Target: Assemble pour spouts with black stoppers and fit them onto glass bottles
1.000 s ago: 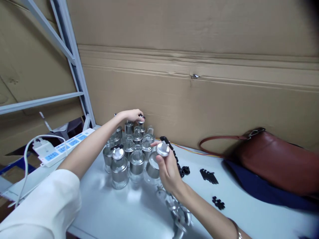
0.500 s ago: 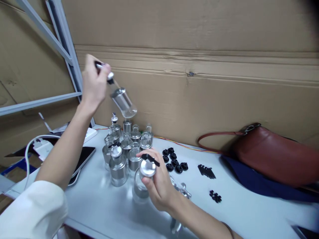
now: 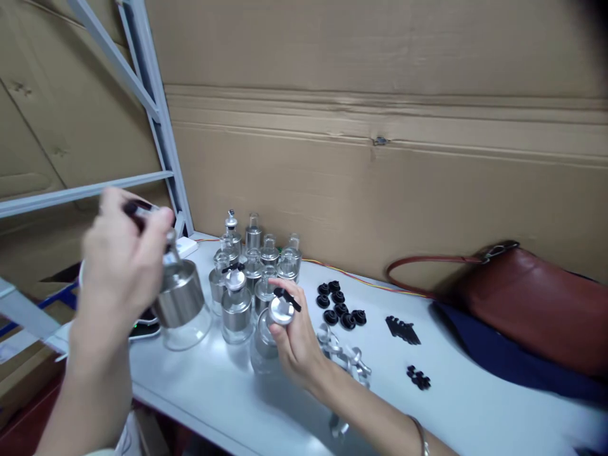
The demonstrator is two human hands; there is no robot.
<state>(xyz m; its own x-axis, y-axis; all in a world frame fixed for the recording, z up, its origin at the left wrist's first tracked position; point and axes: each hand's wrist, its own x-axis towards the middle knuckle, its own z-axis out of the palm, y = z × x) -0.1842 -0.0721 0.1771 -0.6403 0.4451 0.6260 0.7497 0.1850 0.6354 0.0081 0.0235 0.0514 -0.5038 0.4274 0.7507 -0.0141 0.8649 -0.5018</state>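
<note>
My left hand (image 3: 118, 266), blurred by motion, is closed around the dark-and-metal top of a glass bottle (image 3: 183, 307) with a silver band. That bottle is raised at the left, over the table edge and close to the camera. Near the middle, my right hand (image 3: 299, 345) grips a second glass bottle (image 3: 262, 345) by its silver cap (image 3: 282, 310), which carries a black lever (image 3: 288, 299). This one looks upright on the table. Just left of it stands a similar capped bottle (image 3: 236, 316), in front of several banded bottles (image 3: 253, 266), most of them uncapped.
Behind my right hand lie black round stoppers (image 3: 341, 310), with loose silver parts (image 3: 349, 358) beside my forearm. Black levers (image 3: 403, 329) and small black pieces (image 3: 418, 378) lie farther right. A brown bag (image 3: 536, 304) rests on dark blue cloth (image 3: 475, 342). A metal frame (image 3: 164, 133) rises at left.
My left hand has brought its bottle down from above the bottle group, to the left and nearer the camera. My right hand keeps its grip on the other bottle. The view has shifted slightly left.
</note>
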